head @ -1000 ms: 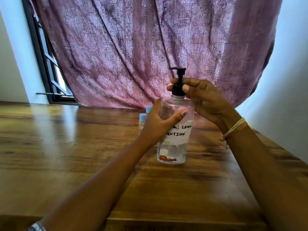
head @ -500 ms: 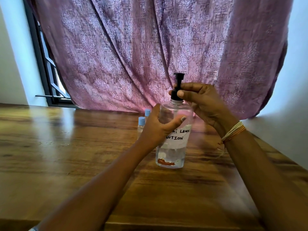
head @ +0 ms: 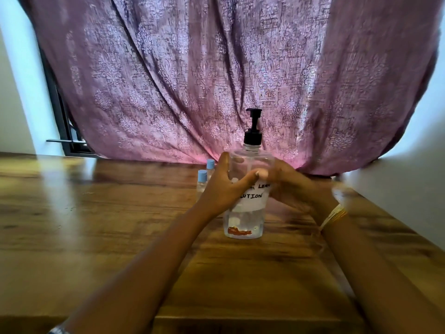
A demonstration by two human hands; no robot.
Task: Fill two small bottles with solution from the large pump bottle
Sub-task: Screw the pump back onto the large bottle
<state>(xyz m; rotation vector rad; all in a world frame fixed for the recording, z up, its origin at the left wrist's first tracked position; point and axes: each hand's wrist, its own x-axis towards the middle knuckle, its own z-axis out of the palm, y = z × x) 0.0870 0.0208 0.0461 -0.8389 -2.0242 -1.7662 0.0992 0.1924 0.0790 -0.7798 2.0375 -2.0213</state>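
Note:
The large clear pump bottle (head: 245,220) with a black pump head and a white handwritten label stands upright on the wooden table (head: 96,225). It is partly filled with clear liquid. My left hand (head: 226,186) wraps its left side, thumb across the front. My right hand (head: 291,189) clasps its right side at label height. Two small clear bottles with light blue caps (head: 202,182) stand just behind and left of it, partly hidden by my left hand.
A purple patterned curtain (head: 216,80) hangs along the table's far edge. A dark window frame (head: 62,131) shows at the far left. A white wall (head: 404,189) borders the table's right side. Bangles sit on my right wrist.
My right hand has left the pump collar and dropped to the bottle's right side. The pump head now stands uncovered. My left hand keeps its grip.

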